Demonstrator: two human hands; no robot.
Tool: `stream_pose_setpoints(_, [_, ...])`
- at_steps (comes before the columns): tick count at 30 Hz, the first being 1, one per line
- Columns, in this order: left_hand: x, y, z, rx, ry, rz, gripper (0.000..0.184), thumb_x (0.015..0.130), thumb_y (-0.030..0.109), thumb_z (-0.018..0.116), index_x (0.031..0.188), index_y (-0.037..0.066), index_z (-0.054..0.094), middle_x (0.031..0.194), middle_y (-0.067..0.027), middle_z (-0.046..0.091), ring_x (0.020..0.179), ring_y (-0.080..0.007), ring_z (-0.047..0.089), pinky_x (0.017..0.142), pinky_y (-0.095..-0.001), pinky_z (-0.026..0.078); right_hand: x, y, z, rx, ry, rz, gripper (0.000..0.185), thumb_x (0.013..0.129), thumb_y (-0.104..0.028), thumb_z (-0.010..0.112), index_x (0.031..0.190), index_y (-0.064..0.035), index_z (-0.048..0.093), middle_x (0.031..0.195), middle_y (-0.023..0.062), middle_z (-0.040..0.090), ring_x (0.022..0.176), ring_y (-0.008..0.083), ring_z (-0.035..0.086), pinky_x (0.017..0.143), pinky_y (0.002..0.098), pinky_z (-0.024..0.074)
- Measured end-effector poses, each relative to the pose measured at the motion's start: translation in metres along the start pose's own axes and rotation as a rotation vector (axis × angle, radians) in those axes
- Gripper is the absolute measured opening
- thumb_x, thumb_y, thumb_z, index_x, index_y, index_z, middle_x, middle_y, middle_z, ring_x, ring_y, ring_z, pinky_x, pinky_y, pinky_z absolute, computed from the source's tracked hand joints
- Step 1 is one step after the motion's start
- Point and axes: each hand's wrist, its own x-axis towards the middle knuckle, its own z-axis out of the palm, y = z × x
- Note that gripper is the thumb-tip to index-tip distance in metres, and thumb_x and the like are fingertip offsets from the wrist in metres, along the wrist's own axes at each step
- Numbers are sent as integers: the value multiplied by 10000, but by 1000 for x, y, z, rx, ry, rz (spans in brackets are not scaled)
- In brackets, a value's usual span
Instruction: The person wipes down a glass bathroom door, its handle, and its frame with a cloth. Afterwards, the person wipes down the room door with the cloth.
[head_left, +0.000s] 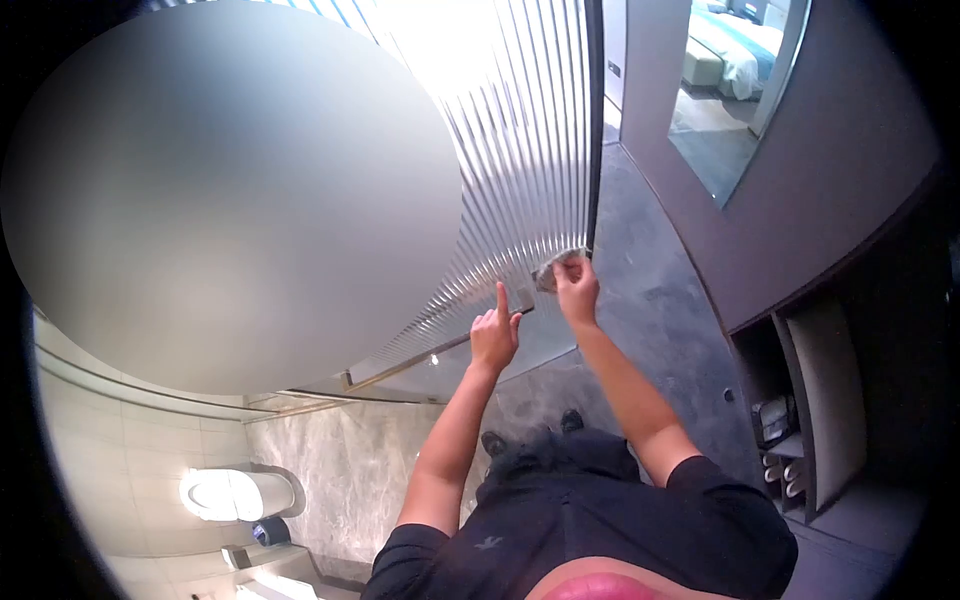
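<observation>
The dim room held a grey floor, a toilet on the left and a mirror ahead on the right; the ribbed glass panel stood across the middle, its dark edge rising beyond the hands. The right hand had its grip narrowed on a crumpled greyish cloth at the panel's lower corner, the cloth's long axis slanting up to the right. The left hand, empty, lay nearer the body, index finger extended, the cloth ahead and rightward of it.
</observation>
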Motion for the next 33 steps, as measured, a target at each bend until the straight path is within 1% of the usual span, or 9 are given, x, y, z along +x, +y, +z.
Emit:
stream_pose_setpoints(3, [-6, -2, 5, 20, -30, 26, 896, 856, 266, 654, 1530, -26, 140, 705, -144, 612, 612, -319, 595, 602, -451, 466, -3, -41, 8, 178, -112, -90, 164, 858, -137, 732, 920, -33, 622, 805, 40, 666, 713, 127, 634, 668, 297, 519])
stream_pose_setpoints(5, [20, 10, -22, 78, -50, -14, 853, 907, 291, 618, 1533, -15, 126, 740, -123, 622, 652, -304, 601, 629, -439, 458, 16, -131, 10, 400, -178, 14, 181, 874, -134, 729, 930, -36, 588, 798, 35, 641, 696, 112, 633, 550, 270, 509])
stream_pose_setpoints(7, [35, 18, -26, 71, -19, -27, 816, 938, 307, 590, 1534, -9, 131, 759, -110, 625, 677, -293, 604, 650, -429, 456, 25, -128, 17, 565, -167, -65, 184, 894, -74, 681, 964, -41, 514, 838, 44, 603, 668, 115, 618, 509, 241, 524])
stream_pose_setpoints(14, [30, 16, -18, 31, -13, -39, 776, 952, 312, 578, 1531, -1, 166, 779, -94, 637, 701, -272, 616, 676, -411, 465, 22, -35, 11, 282, -50, 124, 123, 900, -40, 646, 961, -16, 543, 793, 59, 623, 642, 125, 637, 505, 271, 556])
stream_pose_setpoints(19, [32, 15, -17, 24, -3, -25, 816, 937, 294, 610, 1535, 2, 139, 746, -89, 644, 676, -284, 621, 661, -411, 475, 31, -143, 11, 492, -163, -62, 177, 907, -124, 690, 993, -15, 579, 837, 43, 635, 602, 107, 626, 499, 234, 507])
stream_pose_setpoints(23, [25, 15, -16, 40, -48, -45, 785, 945, 302, 595, 1528, -4, 169, 749, -96, 637, 676, -280, 611, 658, -415, 464, 28, -98, 13, 514, -36, -54, 148, 915, -138, 683, 968, -35, 590, 831, 39, 639, 597, 104, 621, 461, 236, 477])
stream_pose_setpoints(27, [27, 26, -24, 43, -65, -63, 771, 952, 322, 579, 1523, -16, 185, 764, -101, 636, 694, -273, 610, 667, -417, 457, 10, -52, 11, 381, -30, 213, 93, 914, -83, 661, 928, -17, 596, 782, 48, 626, 652, 117, 619, 516, 263, 552])
stream_pose_setpoints(30, [23, 16, -14, 59, -29, -26, 768, 954, 325, 575, 1522, -14, 185, 775, -98, 642, 705, -273, 615, 674, -416, 459, 3, -95, 31, 496, -121, -77, 118, 922, -106, 660, 978, -29, 591, 799, 48, 659, 631, 115, 654, 465, 244, 507])
stream_pose_setpoints(33, [23, 18, -19, 53, -43, -10, 773, 938, 325, 606, 1515, -12, 218, 775, -84, 651, 707, -267, 622, 683, -404, 464, 8, -136, 25, 624, -207, 54, 87, 909, -69, 657, 938, -10, 601, 801, 62, 651, 674, 124, 648, 488, 270, 547])
